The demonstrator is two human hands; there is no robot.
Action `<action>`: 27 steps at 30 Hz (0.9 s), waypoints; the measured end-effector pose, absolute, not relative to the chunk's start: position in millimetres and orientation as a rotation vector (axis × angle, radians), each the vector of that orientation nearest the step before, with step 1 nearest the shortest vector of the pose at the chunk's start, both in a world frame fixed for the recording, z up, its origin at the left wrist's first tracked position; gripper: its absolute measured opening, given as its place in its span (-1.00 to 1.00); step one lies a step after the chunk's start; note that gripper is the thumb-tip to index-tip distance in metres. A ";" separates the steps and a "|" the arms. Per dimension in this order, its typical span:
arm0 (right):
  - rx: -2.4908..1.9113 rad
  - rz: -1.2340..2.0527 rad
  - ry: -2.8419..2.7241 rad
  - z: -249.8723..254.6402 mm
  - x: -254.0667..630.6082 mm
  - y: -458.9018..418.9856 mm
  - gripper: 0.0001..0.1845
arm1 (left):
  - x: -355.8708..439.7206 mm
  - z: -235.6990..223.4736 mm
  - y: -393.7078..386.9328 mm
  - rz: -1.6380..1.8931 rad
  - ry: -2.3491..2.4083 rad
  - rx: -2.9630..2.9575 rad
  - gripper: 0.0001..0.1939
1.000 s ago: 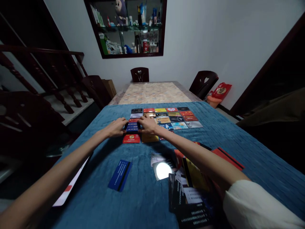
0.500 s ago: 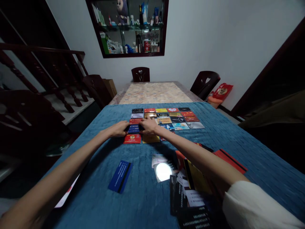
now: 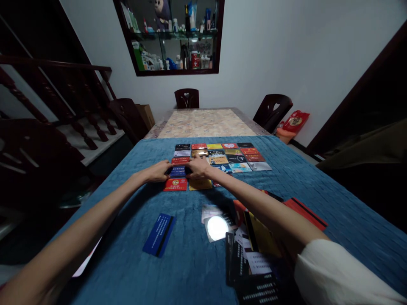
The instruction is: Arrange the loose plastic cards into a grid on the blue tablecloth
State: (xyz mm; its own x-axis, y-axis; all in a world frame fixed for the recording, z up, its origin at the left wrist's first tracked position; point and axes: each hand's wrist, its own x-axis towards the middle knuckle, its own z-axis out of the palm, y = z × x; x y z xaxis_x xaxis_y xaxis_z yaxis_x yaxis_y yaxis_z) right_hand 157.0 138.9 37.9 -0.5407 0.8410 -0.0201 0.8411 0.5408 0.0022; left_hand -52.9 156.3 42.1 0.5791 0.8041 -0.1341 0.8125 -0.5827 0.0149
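Note:
A blue card [image 3: 178,171] lies in the left column of a grid of cards, between a red card [image 3: 180,161] beyond it and a red card with a gold emblem [image 3: 175,184] nearer me. My left hand [image 3: 158,171] has its fingertips at the blue card's left edge. At its right edge, the curled fingers of my right hand [image 3: 199,167] touch it from the other side. A yellow card [image 3: 200,184] sits just below my right hand, which hides part of the cards beside it.
A loose blue card [image 3: 159,235] rests face down on the blue cloth [image 3: 187,254] nearer me. Under my right forearm spreads a pile of overlapping cards [image 3: 254,258], beside a card with a bright glare [image 3: 218,228]. Chairs [image 3: 273,110] stand around the table.
The blue card has shifted slightly toward me and sits flatter, showing more of the red card beyond it. Both hands stay at its sides, with hardly any movement over the last half second.

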 end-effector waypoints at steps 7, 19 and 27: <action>1.495 0.009 2.729 39.8 155.3 138.4 -0.54 | -54.0 44.0 157.3 -0.184 1.346 2.728 -0.50; 1.474 0.032 2.757 37.4 158.9 143.7 -0.56 | -52.1 46.5 160.5 -0.158 1.368 2.715 -0.63; 1.495 0.086 2.838 49.3 187.4 132.6 -0.62 | -53.6 47.8 156.8 -0.112 1.406 2.828 -0.58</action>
State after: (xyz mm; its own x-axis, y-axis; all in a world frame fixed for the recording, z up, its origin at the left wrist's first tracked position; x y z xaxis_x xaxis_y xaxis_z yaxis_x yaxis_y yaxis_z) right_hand 187.4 132.6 49.3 -0.5639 0.8215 0.0843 0.8251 0.5647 0.0164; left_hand -53.6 156.8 47.8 0.6018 0.7968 -0.0552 0.7954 -0.6041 -0.0484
